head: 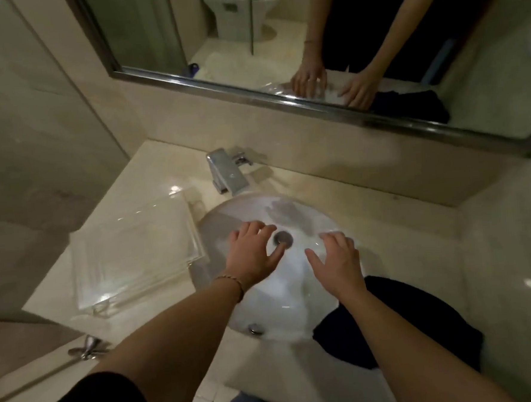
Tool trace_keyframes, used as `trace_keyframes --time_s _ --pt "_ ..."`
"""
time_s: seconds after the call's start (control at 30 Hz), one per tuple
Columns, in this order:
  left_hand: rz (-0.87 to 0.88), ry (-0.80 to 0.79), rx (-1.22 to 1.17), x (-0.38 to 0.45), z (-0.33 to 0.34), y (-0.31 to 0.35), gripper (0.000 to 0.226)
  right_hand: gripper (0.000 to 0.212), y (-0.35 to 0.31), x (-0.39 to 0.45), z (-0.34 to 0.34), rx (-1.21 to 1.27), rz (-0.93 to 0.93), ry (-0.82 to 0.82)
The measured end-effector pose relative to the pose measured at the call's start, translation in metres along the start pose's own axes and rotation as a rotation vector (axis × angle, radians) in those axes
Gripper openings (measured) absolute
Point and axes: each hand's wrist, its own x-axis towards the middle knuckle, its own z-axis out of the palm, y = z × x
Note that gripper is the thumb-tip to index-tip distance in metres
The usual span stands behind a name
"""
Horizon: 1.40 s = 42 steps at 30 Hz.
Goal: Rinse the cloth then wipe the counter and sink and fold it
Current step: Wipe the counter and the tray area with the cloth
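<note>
Now both hands over the sink, empty, cloth parked at 4 o'clock.

Left to right: clear tray (136, 252) flat on the counter (416, 253) at 9 o'clock of the sink (283, 311); tap (226, 173) at 12 o'clock, no water visible from it; left hand (253, 252) spread, fingers apart, gripping nothing, thumb near the drain (282, 238); right hand (338, 261) likewise splayed and empty; dark cloth (399, 320) bunched on the counter, lapping the sink rim at 4 o'clock, partly under the right forearm. Likely risks: forearm dragging the cloth off the front edge; elbow nudging the tray while wiping; dim light hiding missed wet patches on the counter.
</note>
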Motion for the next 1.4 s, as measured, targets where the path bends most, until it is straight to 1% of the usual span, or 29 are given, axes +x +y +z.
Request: trace_keyframes --time_s 0.07,0.2,0.33,0.47,0.53,0.6,0.67,0.73,0.83,1.0,1.4 --pt "0.068 -0.033 -0.022 0.003 0.014 0.032 0.049 0.052 0.033 -0.014 -0.01 -0.039 0.05 0.034" --pt "0.164 -0.133 0.009 0.003 0.044 0.092 0.057 0.049 0.091 -0.047 -0.024 -0.088 0.129 0.062" --pt "0.242 -0.232 0.041 -0.007 0.073 0.142 0.061 0.056 0.138 -0.078 -0.031 -0.147 0.224 0.056" --pt "0.289 -0.349 0.048 -0.026 0.099 0.169 0.07 0.065 0.167 -0.102 -0.029 -0.146 0.296 0.058" --pt "0.306 -0.4 0.038 -0.037 0.114 0.175 0.073 0.069 0.177 -0.114 -0.022 -0.117 0.305 0.033" --pt "0.331 -0.431 0.047 -0.049 0.132 0.179 0.069 0.076 0.187 -0.126 -0.013 -0.126 0.288 -0.014" --pt "0.338 -0.45 0.079 -0.059 0.147 0.179 0.064 0.084 0.197 -0.135 -0.001 -0.178 0.244 -0.026" --pt "0.334 -0.421 0.122 -0.066 0.158 0.177 0.063 0.079 0.202 -0.14 0.008 -0.239 0.21 -0.008" --pt "0.337 -0.352 0.141 -0.07 0.164 0.175 0.068 0.069 0.203 -0.14 0.017 -0.284 0.227 0.017" --pt "0.355 -0.312 0.13 -0.073 0.165 0.172 0.062 0.068 0.202 -0.142 0.023 -0.325 0.224 0.059" --pt "0.417 -0.263 0.199 -0.116 0.163 0.15 0.064 0.069 0.184 -0.184 0.045 -0.348 0.238 0.073"
